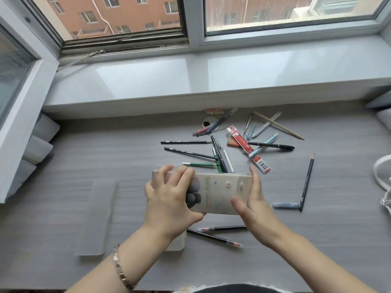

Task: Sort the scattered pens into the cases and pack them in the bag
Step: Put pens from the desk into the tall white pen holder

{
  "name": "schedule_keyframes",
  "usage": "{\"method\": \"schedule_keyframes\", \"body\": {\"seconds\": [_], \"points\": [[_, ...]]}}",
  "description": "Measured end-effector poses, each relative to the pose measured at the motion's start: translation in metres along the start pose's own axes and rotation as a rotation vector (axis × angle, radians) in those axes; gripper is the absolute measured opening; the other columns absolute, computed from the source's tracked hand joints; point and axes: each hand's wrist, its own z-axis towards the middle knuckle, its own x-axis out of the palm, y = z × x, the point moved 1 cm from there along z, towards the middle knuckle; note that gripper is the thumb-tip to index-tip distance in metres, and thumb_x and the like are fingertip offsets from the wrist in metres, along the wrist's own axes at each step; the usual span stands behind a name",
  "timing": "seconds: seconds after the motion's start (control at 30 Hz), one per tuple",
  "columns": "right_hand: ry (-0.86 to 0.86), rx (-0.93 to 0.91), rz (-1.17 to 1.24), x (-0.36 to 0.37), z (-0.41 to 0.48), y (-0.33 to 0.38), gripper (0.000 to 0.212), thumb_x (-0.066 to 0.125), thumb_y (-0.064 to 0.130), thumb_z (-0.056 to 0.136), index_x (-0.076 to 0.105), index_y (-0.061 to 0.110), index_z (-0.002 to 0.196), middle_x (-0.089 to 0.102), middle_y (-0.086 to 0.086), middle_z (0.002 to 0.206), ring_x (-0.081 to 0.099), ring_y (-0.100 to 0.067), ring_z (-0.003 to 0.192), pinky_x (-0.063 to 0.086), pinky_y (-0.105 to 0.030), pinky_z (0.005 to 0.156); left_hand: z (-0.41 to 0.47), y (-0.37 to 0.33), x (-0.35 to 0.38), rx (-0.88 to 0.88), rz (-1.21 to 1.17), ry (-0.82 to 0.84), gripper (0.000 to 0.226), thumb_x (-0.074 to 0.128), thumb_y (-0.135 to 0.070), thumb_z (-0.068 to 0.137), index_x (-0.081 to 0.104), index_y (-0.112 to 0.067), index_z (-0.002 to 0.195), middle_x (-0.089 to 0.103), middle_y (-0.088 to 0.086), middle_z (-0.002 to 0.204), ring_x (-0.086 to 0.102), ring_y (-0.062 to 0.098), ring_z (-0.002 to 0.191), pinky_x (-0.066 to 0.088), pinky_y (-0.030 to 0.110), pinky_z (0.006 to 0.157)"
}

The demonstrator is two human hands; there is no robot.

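I see a clear case flat on the counter at left. Left hand and right hand clamp the printed case by its ends, mid-counter. Pens scattered behind; bag far right.

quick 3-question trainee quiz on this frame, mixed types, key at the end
1. True or false: both hands are on the printed pencil case.
2. Where does the red refill packet lie relative to that case? A) left of it B) beyond it, to the right C) inside it
3. Fill in: the bracelet is on the ___ wrist.

Key:
1. True: the left hand grips the case's left end; the right hand rests on its right end.
2. B
3. left
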Motion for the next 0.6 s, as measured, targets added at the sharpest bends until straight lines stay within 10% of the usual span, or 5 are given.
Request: {"method": "schedule_keyframes", "body": {"seconds": [0.13,0.23,0.3,0.6], "points": [[0.099,-0.110,0.001,-0.021,0.002,0.002,0.070,0.031,0.094,0.052,0.022,0.066,0.116,0.043,0.022,0.126,0.047,-0.003,0.113,0.036,-0.013,0.090,0.001,0.008,0.003,0.060,0.051,-0.039,0.085,0.062,-0.050,0.037,0.044,-0.038,0.119,0.042,-0.016,0.116,0.037,0.024,0.106,0.044,0.044,0.068],[0.115,-0.220,-0.032,-0.031,0.008,-0.004,0.021,0.058,0.046,0.082,0.051,0.059,0.098,0.056,0.012,0.118,0.055,-0.006,0.109,0.044,-0.017,0.091,0.002,0.014,0.003,0.119,0.094,-0.065,0.083,0.068,-0.044,0.038,0.047,-0.040,0.117,0.042,-0.012,0.117,0.037,0.026,0.108,0.043,0.045,0.072],[0.079,-0.250,-0.023,-0.033,0.010,-0.008,0.025,0.066,0.028,0.080,0.061,0.051,0.088,0.056,0.004,0.120,0.056,-0.002,0.109,0.046,-0.015,0.089,0.001,0.016,0.003,0.146,0.101,-0.073,0.081,0.069,-0.043,0.038,0.047,-0.040,0.116,0.042,-0.011,0.117,0.037,0.026,0.108,0.042,0.046,0.074],[-0.164,-0.506,0.087,-0.017,-0.003,0.003,0.030,0.064,0.056,0.072,0.070,0.027,0.071,0.058,0.017,0.120,0.061,-0.003,0.103,0.046,-0.012,0.085,-0.015,0.000,0.008,0.158,-0.029,-0.152,0.078,0.065,-0.039,0.040,0.048,-0.039,0.115,0.043,-0.011,0.116,0.041,0.026,0.107,0.041,0.044,0.078]]}}
